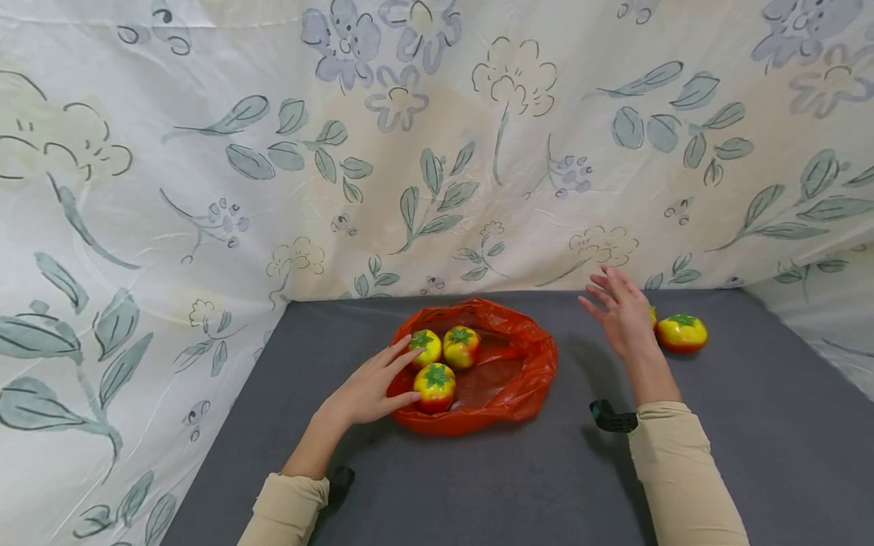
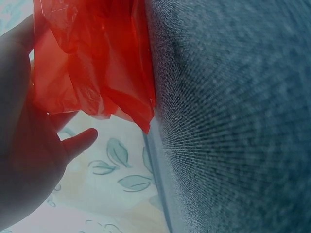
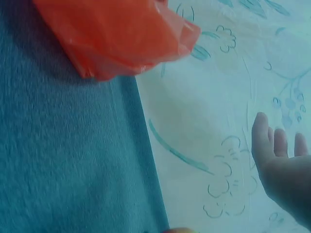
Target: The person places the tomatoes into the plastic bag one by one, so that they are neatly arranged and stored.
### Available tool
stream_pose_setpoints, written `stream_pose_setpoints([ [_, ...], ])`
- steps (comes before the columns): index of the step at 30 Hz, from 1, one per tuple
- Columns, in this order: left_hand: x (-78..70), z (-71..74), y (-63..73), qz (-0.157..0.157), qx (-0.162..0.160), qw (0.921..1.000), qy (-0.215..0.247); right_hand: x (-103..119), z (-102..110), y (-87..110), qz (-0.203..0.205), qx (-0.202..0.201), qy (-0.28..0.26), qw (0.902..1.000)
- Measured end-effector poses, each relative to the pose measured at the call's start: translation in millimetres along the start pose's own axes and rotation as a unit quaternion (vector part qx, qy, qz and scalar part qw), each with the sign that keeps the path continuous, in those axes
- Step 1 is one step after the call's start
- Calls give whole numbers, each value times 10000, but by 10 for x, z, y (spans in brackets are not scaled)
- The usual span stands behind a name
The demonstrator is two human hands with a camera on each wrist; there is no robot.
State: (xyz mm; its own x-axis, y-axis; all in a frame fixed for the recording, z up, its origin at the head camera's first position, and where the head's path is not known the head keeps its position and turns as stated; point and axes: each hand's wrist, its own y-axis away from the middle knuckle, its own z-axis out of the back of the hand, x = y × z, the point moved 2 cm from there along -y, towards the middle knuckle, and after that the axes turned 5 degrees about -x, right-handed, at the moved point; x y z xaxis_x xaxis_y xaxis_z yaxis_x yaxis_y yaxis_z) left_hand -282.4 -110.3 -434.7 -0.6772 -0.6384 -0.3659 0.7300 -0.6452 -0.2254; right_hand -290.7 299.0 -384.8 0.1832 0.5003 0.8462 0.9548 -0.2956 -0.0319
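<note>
A red plastic bag (image 1: 539,379) lies on the grey table with its mouth spread wide. Inside, toward its left side, sit three yellow-and-red, persimmon-like fruits with green leafy tops: a front one (image 1: 435,388), a back-left one (image 1: 429,347) and a back-right one (image 1: 461,347). My left hand (image 1: 369,387) reaches over the bag's left rim, fingers extended beside the back-left fruit and thumb at the front one. In the left wrist view the red bag (image 2: 97,58) hides part of the fingers. To the bag's right, my right hand (image 1: 624,315) is raised, fingers loosely spread, holding nothing.
Right of my right hand another such fruit (image 1: 681,334) stands on the table, and a further one (image 1: 652,315) shows partly behind that hand. A flower-printed cloth (image 1: 437,152) hangs along the table's back edge and sides.
</note>
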Motion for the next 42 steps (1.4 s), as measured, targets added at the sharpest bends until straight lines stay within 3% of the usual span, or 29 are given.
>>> stream_pose_setpoints([
  [9,-7,22,-1,77,60,10000,15,41,163,-26,328,-520,403,9973],
  [13,-3,23,-5,81,71,9999,15,14,319,-136,373,-656,140,9971],
  [20,-10,21,-30,138,69,9999,11,133,353,-158,464,-1046,-142,9933],
  [27,-21,11,-48,144,63,9999,17,90,705,-450,814,-1011,-889,9875],
  [34,-12,3,-39,165,74,9998,31,239,583,-221,815,-1361,-1092,9813],
  [42,5,0,-33,110,38,9999,-12,300,658,-196,971,-1541,-1399,9733],
])
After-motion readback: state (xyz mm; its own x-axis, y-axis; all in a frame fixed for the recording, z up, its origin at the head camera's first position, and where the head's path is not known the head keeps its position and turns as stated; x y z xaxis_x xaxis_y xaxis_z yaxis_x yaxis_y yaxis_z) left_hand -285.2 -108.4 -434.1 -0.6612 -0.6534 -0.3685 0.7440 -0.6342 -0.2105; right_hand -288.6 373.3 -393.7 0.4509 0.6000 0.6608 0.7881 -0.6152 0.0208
